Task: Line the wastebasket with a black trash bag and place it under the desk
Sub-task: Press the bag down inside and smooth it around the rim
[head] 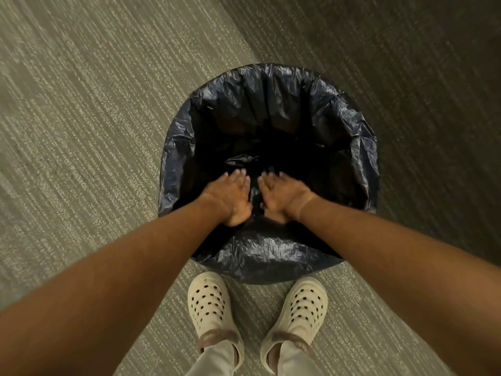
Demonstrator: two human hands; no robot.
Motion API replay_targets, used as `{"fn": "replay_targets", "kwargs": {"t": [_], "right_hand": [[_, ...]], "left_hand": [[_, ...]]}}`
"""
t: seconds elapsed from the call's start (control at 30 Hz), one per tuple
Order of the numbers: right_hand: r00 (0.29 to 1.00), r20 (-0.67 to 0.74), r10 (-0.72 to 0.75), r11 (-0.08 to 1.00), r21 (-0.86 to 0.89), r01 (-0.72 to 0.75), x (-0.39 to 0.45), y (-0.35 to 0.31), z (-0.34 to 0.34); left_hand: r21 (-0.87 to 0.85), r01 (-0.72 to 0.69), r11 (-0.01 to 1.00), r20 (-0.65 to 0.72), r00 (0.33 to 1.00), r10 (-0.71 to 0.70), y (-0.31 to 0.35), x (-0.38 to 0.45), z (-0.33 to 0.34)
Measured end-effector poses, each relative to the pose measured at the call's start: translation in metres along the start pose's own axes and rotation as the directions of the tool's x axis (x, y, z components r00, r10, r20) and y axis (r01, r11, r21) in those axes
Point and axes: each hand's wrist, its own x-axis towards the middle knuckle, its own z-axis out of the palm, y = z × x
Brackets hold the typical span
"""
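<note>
A round wastebasket stands on the carpet just beyond my feet, fully wrapped by a black trash bag [271, 253] whose edge is folded down over the rim all around; none of the basket's own surface shows. My left hand [230, 196] and my right hand [282, 198] are side by side inside the near part of the opening. Both lie flat with fingers extended, pressing on the plastic near the rim. A small fold of bag is bunched between the two thumbs. The bag's bottom is dark and hard to read.
Grey-green striped carpet [81, 131] surrounds the basket, turning darker and shadowed at the upper right [420, 77]. My feet in cream perforated clogs [208, 308] stand right against the basket's near side. No desk is in view.
</note>
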Motion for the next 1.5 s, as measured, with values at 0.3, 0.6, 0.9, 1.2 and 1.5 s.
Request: {"fn": "replay_targets", "kwargs": {"t": [0.3,0.6,0.9,1.2,1.5], "right_hand": [[0.988,0.145,-0.055,0.946,0.323,0.005,0.016,0.002,0.007],[0.99,0.098,0.097,0.987,-0.137,-0.083,0.05,0.022,0.017],[0.999,0.009,0.047,0.999,-0.005,-0.047,0.033,0.026,-0.01],[0.982,-0.136,0.135,0.99,0.065,-0.127,0.006,0.013,-0.023],[0.978,0.193,0.072,0.98,0.168,-0.106,-0.057,-0.01,-0.011]], "left_hand": [[-0.074,-0.007,0.997,0.164,0.986,0.02,0.008,0.018,0.003],[0.175,0.083,0.981,0.147,0.983,-0.11,-0.001,0.06,0.015],[0.173,0.059,0.983,-0.075,0.996,-0.047,0.006,0.055,0.0],[-0.018,0.157,0.987,-0.178,0.971,-0.158,0.001,0.025,-0.011],[-0.001,0.076,0.997,0.02,0.997,-0.075,0.02,-0.048,0.005]]}}
